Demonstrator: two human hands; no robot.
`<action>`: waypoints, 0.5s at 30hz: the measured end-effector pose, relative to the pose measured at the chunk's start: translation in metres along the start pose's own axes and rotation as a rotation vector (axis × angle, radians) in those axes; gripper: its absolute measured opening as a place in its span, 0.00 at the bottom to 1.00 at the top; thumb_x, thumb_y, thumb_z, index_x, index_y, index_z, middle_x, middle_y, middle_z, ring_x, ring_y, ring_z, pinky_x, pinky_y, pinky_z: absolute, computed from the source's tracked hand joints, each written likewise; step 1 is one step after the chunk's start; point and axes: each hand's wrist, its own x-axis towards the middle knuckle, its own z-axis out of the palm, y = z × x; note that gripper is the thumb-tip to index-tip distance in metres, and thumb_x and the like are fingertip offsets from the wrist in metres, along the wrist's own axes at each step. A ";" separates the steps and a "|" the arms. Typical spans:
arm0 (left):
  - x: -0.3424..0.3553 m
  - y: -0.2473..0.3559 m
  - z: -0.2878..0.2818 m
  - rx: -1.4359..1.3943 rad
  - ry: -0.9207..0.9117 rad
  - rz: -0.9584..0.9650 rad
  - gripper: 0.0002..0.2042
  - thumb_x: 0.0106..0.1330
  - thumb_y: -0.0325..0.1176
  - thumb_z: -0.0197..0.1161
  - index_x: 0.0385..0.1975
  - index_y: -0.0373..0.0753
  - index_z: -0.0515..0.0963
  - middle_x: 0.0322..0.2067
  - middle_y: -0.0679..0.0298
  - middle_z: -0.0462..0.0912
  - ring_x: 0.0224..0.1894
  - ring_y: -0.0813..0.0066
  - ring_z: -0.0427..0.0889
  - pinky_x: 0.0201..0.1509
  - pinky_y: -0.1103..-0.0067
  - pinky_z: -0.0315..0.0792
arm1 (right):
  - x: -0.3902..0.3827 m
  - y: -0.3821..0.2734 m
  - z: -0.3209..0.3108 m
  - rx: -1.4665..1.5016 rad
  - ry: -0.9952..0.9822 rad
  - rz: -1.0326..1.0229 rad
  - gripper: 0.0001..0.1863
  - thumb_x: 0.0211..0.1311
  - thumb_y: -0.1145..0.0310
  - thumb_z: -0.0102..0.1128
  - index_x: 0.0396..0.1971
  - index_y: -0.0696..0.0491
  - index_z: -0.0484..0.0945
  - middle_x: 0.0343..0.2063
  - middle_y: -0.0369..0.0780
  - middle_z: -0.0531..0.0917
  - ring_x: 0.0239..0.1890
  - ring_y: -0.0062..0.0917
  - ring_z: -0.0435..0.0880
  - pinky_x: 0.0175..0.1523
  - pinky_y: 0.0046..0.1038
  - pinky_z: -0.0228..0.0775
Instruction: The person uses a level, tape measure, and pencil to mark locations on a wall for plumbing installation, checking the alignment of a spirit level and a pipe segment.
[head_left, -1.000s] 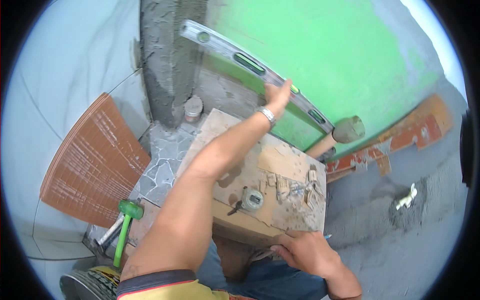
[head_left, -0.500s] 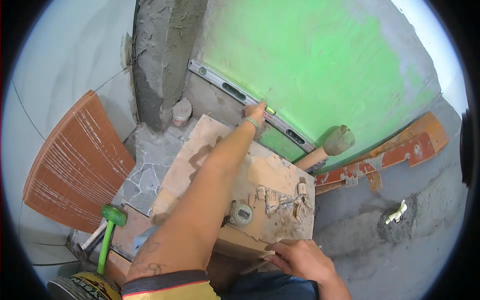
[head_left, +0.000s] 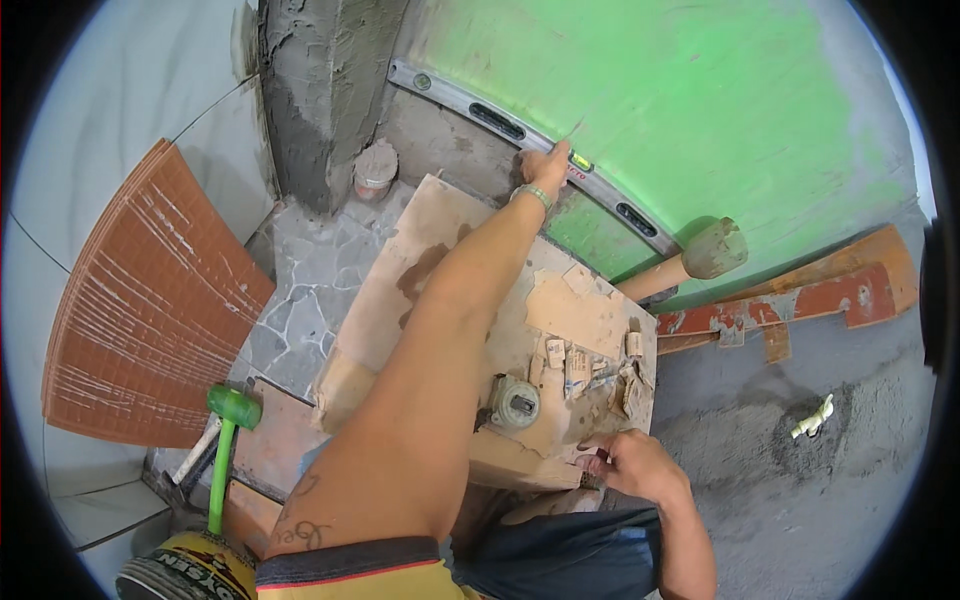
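Note:
A long silver spirit level (head_left: 600, 187) lies slantwise against the green-coated wall. My left hand (head_left: 546, 168) is closed on the level near its middle, the arm stretched out over a cardboard-covered box (head_left: 455, 215). At that box's near edge my right hand (head_left: 638, 464) is closed, thumb and fingers bent together; what lies between them is hard to make out. Just left of this hand sits a round pale case (head_left: 515, 402) with a dark slot, perhaps a tape measure. Torn paper packets (head_left: 578, 372) are scattered beside it.
Stacked brown tiles (head_left: 155, 310) lean at the left, above a green mallet (head_left: 235, 407) and a bucket (head_left: 190, 568). A capped pipe (head_left: 715, 248) stands by the wall. Reddish boards (head_left: 780, 315) and a pale tap (head_left: 812, 416) are at right. A small tub (head_left: 375, 170) sits in the far corner.
The view has shifted, so the scene sits differently in the picture. My left hand stays on the level. My right hand remains at the box's near edge, with its fingers slightly shifted.

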 end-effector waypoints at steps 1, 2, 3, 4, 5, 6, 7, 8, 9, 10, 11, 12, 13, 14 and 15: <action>-0.004 0.000 0.004 -0.003 -0.006 -0.009 0.30 0.52 0.44 0.70 0.41 0.23 0.67 0.26 0.53 0.82 0.26 0.67 0.83 0.27 0.75 0.81 | 0.001 0.008 0.003 -0.006 -0.018 0.023 0.16 0.58 0.61 0.66 0.44 0.51 0.82 0.28 0.47 0.85 0.34 0.42 0.84 0.39 0.37 0.75; -0.002 0.003 0.003 0.000 -0.009 0.007 0.29 0.52 0.44 0.70 0.41 0.23 0.67 0.26 0.52 0.82 0.26 0.66 0.83 0.27 0.75 0.81 | 0.005 0.012 0.006 -0.013 -0.037 0.032 0.16 0.58 0.61 0.66 0.44 0.51 0.82 0.28 0.47 0.85 0.34 0.43 0.84 0.39 0.37 0.75; -0.001 0.006 0.001 0.004 -0.011 0.023 0.29 0.52 0.43 0.69 0.41 0.23 0.66 0.27 0.52 0.82 0.26 0.66 0.83 0.27 0.74 0.80 | 0.007 0.014 0.008 -0.016 -0.042 0.029 0.16 0.58 0.61 0.66 0.44 0.51 0.82 0.28 0.47 0.85 0.34 0.43 0.84 0.39 0.37 0.75; -0.001 0.008 0.001 -0.003 -0.043 0.034 0.29 0.52 0.43 0.68 0.42 0.23 0.66 0.27 0.51 0.81 0.26 0.64 0.83 0.28 0.73 0.80 | 0.009 0.015 0.010 -0.004 -0.040 0.020 0.16 0.57 0.62 0.66 0.44 0.51 0.82 0.29 0.48 0.85 0.34 0.43 0.84 0.40 0.37 0.75; -0.003 0.011 0.002 -0.006 -0.041 0.031 0.29 0.52 0.43 0.68 0.42 0.23 0.66 0.27 0.51 0.81 0.26 0.64 0.83 0.28 0.73 0.80 | 0.011 0.017 0.010 0.008 -0.038 0.014 0.16 0.57 0.63 0.66 0.44 0.52 0.82 0.29 0.48 0.85 0.35 0.43 0.84 0.40 0.37 0.75; -0.006 0.014 0.004 0.019 -0.061 0.022 0.29 0.52 0.43 0.68 0.42 0.23 0.66 0.28 0.50 0.81 0.26 0.63 0.84 0.28 0.73 0.80 | 0.013 0.018 0.010 0.005 -0.041 0.016 0.16 0.57 0.63 0.66 0.44 0.52 0.82 0.29 0.48 0.85 0.35 0.43 0.84 0.40 0.37 0.75; -0.009 0.017 0.008 0.044 -0.083 0.014 0.29 0.51 0.42 0.68 0.42 0.23 0.66 0.28 0.49 0.81 0.26 0.62 0.84 0.28 0.72 0.80 | 0.014 0.019 0.010 0.018 -0.054 0.026 0.15 0.57 0.63 0.65 0.44 0.52 0.82 0.30 0.48 0.85 0.35 0.42 0.85 0.41 0.36 0.75; -0.008 0.017 0.009 0.014 -0.066 0.015 0.29 0.51 0.43 0.68 0.43 0.24 0.67 0.30 0.46 0.81 0.26 0.60 0.84 0.29 0.71 0.80 | 0.016 0.018 0.011 0.030 -0.069 0.027 0.15 0.58 0.64 0.65 0.45 0.52 0.82 0.32 0.48 0.85 0.36 0.41 0.85 0.42 0.35 0.75; -0.007 0.017 0.008 0.012 -0.059 0.017 0.29 0.51 0.43 0.68 0.43 0.24 0.67 0.30 0.46 0.81 0.26 0.60 0.84 0.29 0.71 0.80 | 0.019 0.019 0.013 0.027 -0.072 0.022 0.15 0.58 0.64 0.65 0.45 0.52 0.82 0.32 0.48 0.85 0.36 0.41 0.85 0.42 0.35 0.75; -0.004 0.018 0.007 0.005 -0.051 0.041 0.30 0.51 0.44 0.69 0.43 0.24 0.67 0.32 0.45 0.81 0.26 0.59 0.84 0.30 0.71 0.80 | 0.021 0.022 0.015 0.072 -0.071 0.001 0.15 0.58 0.65 0.64 0.45 0.51 0.82 0.33 0.47 0.85 0.37 0.40 0.85 0.43 0.34 0.75; -0.006 0.017 0.010 -0.004 -0.054 0.059 0.30 0.51 0.44 0.69 0.43 0.24 0.66 0.34 0.43 0.80 0.27 0.58 0.84 0.31 0.70 0.80 | 0.021 0.025 0.016 0.118 -0.067 -0.007 0.15 0.59 0.66 0.63 0.45 0.51 0.82 0.34 0.47 0.86 0.37 0.38 0.85 0.44 0.33 0.75; -0.009 0.016 0.014 -0.006 -0.060 0.055 0.30 0.51 0.44 0.69 0.43 0.24 0.66 0.34 0.43 0.80 0.27 0.58 0.84 0.31 0.70 0.80 | 0.020 0.027 0.016 0.118 -0.066 0.001 0.15 0.59 0.66 0.63 0.45 0.51 0.82 0.34 0.47 0.86 0.37 0.38 0.85 0.44 0.33 0.75; -0.012 0.014 0.018 0.006 -0.081 0.024 0.31 0.51 0.45 0.69 0.43 0.23 0.67 0.37 0.42 0.80 0.29 0.57 0.84 0.33 0.70 0.80 | 0.019 0.028 0.015 0.108 -0.079 0.025 0.14 0.60 0.66 0.63 0.46 0.51 0.82 0.35 0.47 0.86 0.38 0.37 0.85 0.44 0.33 0.75; -0.009 0.013 0.017 0.021 -0.090 0.001 0.31 0.52 0.46 0.69 0.44 0.23 0.67 0.39 0.42 0.79 0.31 0.56 0.85 0.34 0.69 0.80 | 0.021 0.026 0.014 0.096 -0.094 0.035 0.14 0.60 0.66 0.63 0.46 0.51 0.82 0.36 0.46 0.86 0.38 0.37 0.85 0.45 0.32 0.75; -0.003 0.010 0.017 0.021 -0.088 0.005 0.31 0.52 0.46 0.69 0.44 0.23 0.67 0.39 0.42 0.79 0.31 0.56 0.85 0.34 0.69 0.80 | 0.022 0.025 0.014 0.095 -0.093 0.031 0.14 0.60 0.66 0.63 0.46 0.51 0.82 0.36 0.46 0.86 0.38 0.37 0.85 0.45 0.32 0.75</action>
